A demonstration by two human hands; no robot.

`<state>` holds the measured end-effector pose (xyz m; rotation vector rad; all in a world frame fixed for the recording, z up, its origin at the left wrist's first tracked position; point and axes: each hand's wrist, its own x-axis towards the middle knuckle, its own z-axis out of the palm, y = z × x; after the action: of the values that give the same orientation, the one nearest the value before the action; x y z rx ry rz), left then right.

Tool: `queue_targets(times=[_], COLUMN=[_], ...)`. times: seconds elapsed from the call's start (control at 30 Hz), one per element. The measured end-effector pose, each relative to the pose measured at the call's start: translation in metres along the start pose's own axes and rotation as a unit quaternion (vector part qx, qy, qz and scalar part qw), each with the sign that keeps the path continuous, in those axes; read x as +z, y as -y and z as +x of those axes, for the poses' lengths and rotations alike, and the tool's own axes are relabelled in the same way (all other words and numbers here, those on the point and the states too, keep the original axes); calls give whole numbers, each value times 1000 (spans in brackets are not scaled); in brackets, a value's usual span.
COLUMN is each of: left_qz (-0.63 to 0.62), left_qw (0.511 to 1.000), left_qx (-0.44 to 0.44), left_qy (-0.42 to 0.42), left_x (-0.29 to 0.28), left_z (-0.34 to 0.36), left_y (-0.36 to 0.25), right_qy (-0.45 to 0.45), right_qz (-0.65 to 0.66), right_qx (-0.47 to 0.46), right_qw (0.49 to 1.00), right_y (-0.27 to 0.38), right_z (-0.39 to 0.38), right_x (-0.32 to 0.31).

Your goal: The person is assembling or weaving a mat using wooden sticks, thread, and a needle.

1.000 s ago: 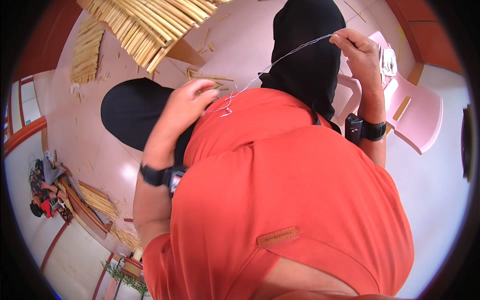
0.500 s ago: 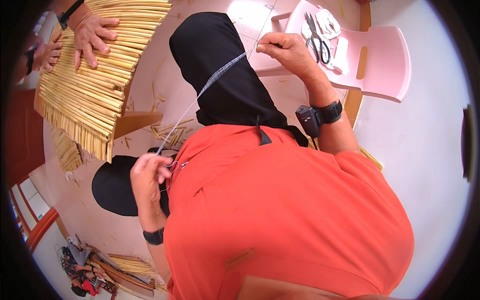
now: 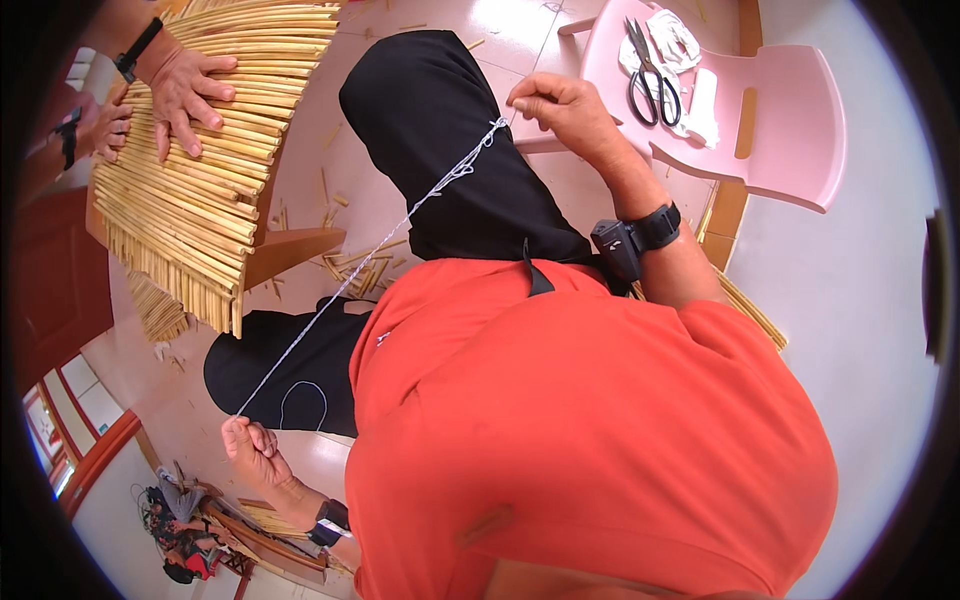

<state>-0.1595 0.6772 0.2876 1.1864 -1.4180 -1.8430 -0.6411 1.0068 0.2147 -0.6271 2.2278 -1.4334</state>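
We find the left hand [image 3: 250,445] pinching a pale cord [image 3: 456,173], stretched over black trousers [image 3: 425,110]; the right hand [image 3: 555,105] pinches near its looped end. We judge the step as tensioning; the next move calls for even pull. Beyond, scissors [image 3: 650,85] lie on a pink chair [image 3: 800,125].

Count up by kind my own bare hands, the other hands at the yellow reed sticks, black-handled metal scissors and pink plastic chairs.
Your bare hands: 2 (left hand, right hand)
Other hands at the yellow reed sticks: 2
Black-handled metal scissors: 1
Pink plastic chair: 1
Total: 6
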Motion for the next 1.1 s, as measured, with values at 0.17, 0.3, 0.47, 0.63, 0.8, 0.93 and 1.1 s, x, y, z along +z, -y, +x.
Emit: queue_targets(times=[0.17,0.3,0.47,0.63,0.8,0.93,1.1], left_qz=[42,54,52,39,95,155,551], left_qw=[998,997,997,998,986,974,811], left_qx=[-10,-14,-18,-11,48,35,106], left_qy=[-43,-51,-45,-51,-131,-160,-167], left_x=[11,16,16,18,-23,-10,23], left_z=[3,5,8,6,12,12,10], left_y=[0,0,8,10,19,13,9], right_qy=[-267,-72,2,-30,-101,-117,-125], right_qz=[-16,-50,-121,-166,-201,-258,-237], right_qx=[-155,-258,-333,-353,-406,-398,-357], right_qw=[951,962,935,920,886,872,895], right_y=[2,47,42,37,48,45,38], right_z=[-1,-22,-27,-23,-25,-26,-24], right_x=[-2,1,34,38,17,11,3])
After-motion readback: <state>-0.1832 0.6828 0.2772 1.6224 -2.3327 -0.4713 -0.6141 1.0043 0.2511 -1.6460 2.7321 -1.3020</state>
